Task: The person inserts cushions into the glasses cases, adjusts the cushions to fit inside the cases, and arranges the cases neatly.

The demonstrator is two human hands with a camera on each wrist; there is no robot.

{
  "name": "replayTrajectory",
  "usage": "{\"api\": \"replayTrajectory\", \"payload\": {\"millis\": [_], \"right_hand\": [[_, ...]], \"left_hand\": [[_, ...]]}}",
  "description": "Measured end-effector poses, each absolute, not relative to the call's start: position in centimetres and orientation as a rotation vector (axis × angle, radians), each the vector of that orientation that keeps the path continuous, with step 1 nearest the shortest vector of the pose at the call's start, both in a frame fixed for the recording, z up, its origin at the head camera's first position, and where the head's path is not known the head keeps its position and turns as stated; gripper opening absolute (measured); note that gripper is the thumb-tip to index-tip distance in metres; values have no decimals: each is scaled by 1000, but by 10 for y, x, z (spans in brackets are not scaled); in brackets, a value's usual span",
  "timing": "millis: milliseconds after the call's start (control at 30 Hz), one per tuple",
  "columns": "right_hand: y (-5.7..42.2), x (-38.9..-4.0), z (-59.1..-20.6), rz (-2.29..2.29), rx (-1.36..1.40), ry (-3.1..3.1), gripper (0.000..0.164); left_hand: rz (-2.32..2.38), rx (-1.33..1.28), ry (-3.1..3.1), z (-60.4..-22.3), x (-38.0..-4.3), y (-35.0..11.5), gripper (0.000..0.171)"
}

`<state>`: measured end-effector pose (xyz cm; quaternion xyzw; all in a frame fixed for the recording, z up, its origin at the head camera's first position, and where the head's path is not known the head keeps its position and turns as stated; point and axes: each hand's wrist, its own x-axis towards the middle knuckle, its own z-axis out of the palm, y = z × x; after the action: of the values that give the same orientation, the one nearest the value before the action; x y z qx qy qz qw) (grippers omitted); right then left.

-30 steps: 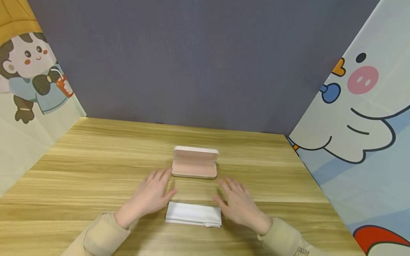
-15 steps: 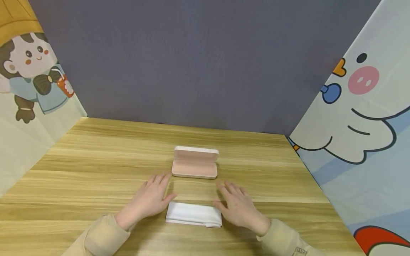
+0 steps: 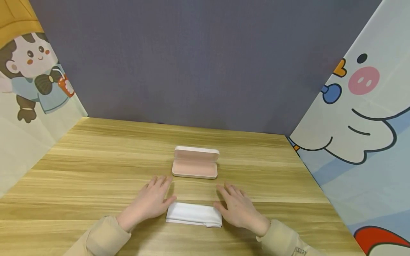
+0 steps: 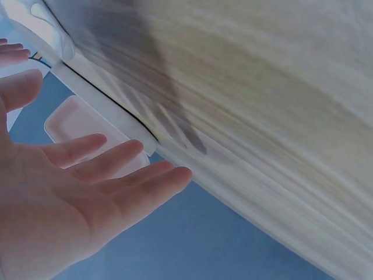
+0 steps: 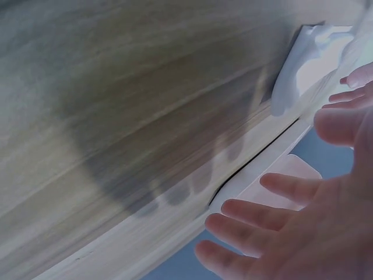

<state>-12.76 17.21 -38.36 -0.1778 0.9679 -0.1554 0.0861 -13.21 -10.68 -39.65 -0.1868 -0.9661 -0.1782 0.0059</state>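
A folded white cloth [image 3: 193, 214] lies flat on the table between the two hands. Behind it stands a glasses case [image 3: 194, 168] with its lid raised, white outside and pale pink inside, with nothing visible in it. My left hand [image 3: 150, 199] hovers at the cloth's left end, fingers spread toward the case and holding nothing. On the other side my right hand [image 3: 238, 207] hovers with its fingers spread, thumb near the cloth's right end. Both wrist views show bare palms; the left wrist view has the fingers [image 4: 122, 157] apart from the table.
The wood-grained table [image 3: 96, 160] runs back to a dark grey panel [image 3: 179, 64]. Cartoon-printed sheets stand at both sides, one on the left [image 3: 35, 142] and one on the right [image 3: 378, 135].
Both hands have drawn slightly back from the case toward the cloth, fingers still spread. The case and the cloth have stayed in place.
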Motion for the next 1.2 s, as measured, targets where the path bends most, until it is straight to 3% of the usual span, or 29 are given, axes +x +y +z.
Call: {"api": "replayTrajectory", "payload": {"millis": [1200], "right_hand": [[174, -122, -395, -393, -568, 2853, 55]], "left_hand": [[-589, -558, -3138, -404, -123, -107, 62]]}}
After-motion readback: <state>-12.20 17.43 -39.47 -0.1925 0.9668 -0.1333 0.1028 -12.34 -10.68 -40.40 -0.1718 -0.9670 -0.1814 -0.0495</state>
